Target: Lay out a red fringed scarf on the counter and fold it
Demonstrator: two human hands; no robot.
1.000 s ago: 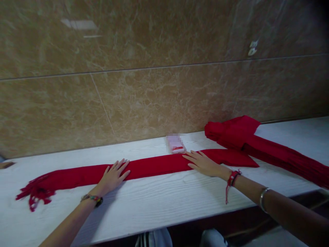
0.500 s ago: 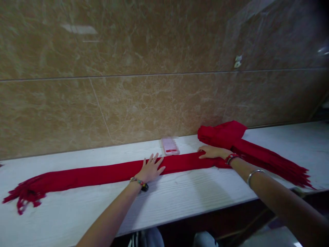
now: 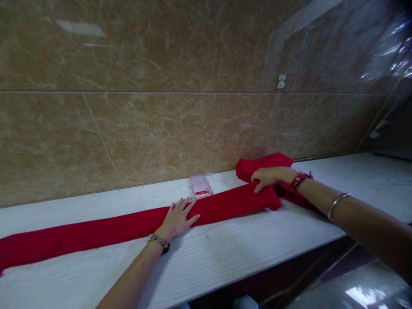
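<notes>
Pressing and Pinching a Long Red Cloth

The left hand (image 3: 177, 219) is lying open, fingers spread, on the red cloth (image 3: 112, 230), which is stretching lengthwise along the white bench (image 3: 206, 257). The right hand (image 3: 268, 177) is gripping the cloth near its right end. A red bundle (image 3: 249, 168) is lying beyond that hand, by the marbled wall (image 3: 180, 133). A pink card-like item (image 3: 199, 186) is resting just behind the cloth.

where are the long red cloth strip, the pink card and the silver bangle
long red cloth strip (image 3: 106, 231): head view, its flat middle
pink card (image 3: 198, 185): head view, its face
silver bangle (image 3: 333, 207): head view, its near curve
</notes>
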